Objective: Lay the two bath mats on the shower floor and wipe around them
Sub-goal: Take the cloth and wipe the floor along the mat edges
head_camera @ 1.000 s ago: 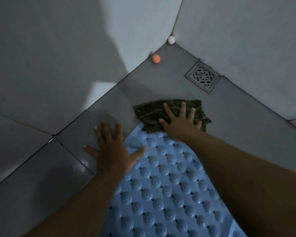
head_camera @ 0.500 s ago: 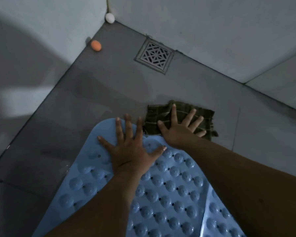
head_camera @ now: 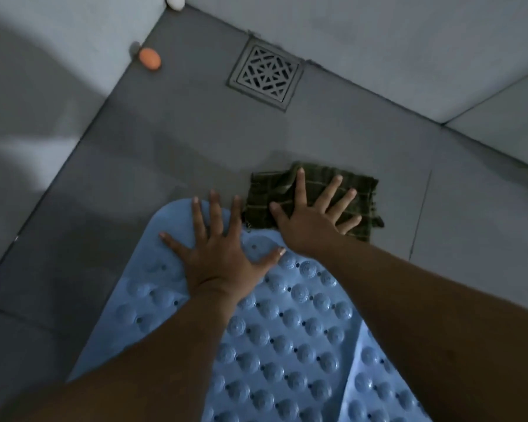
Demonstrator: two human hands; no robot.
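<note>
Blue mat (head_camera: pixel 287 345) (bumpy, holed) lies on the floor (head_camera: pixel 180 141); left hand (head_camera: pixel 223 254) splayed flat on it, right hand (head_camera: pixel 311 220) flat on the green cloth (head_camera: pixel 360 193).

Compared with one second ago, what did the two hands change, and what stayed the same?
The left hand moved off the grey floor onto the rounded end of the blue mat and now presses it flat. The right hand slid the green cloth rightward along the floor past the mat's end. It stays spread flat on the cloth; nothing was picked up or released.
</note>
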